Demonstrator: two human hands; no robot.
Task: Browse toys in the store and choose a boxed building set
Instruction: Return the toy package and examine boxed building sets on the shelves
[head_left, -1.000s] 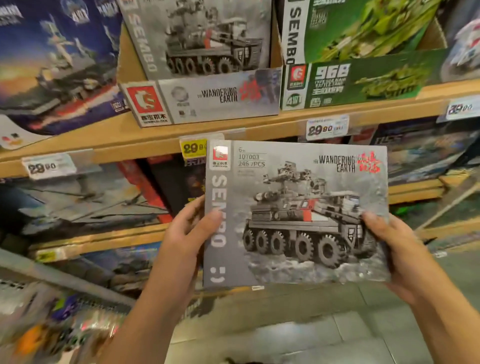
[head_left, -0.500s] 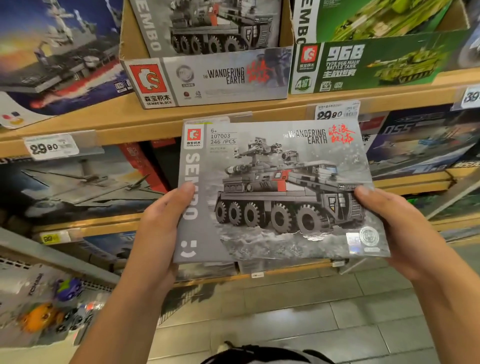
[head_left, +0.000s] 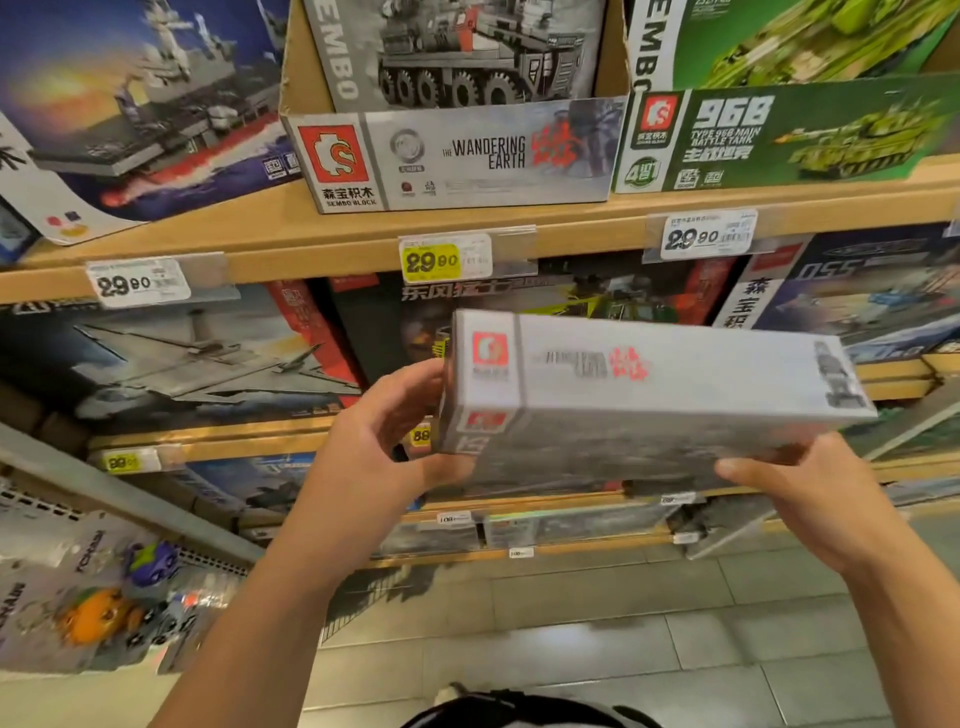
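A grey boxed building set (head_left: 649, 384) with a red logo is tipped so its long top edge faces me and its front slants down and away. My left hand (head_left: 379, 447) grips its left end, fingers curled behind and thumb under the corner. My right hand (head_left: 810, 499) holds its lower right corner from below, thumb along the front face. The box hangs in front of the middle shelf.
A wooden shelf (head_left: 322, 234) carries a display carton (head_left: 457, 156) of the same grey set, a green tank set (head_left: 779, 130) and a warship set (head_left: 135, 104). Price tags (head_left: 431, 260) line the edge. Blister-packed toys (head_left: 98, 608) hang low left. Tiled floor lies below.
The box's top edge has tipped toward me, so the front picture now slants away and the narrow side shows. Both hands stayed on its ends, and the view dropped slightly.
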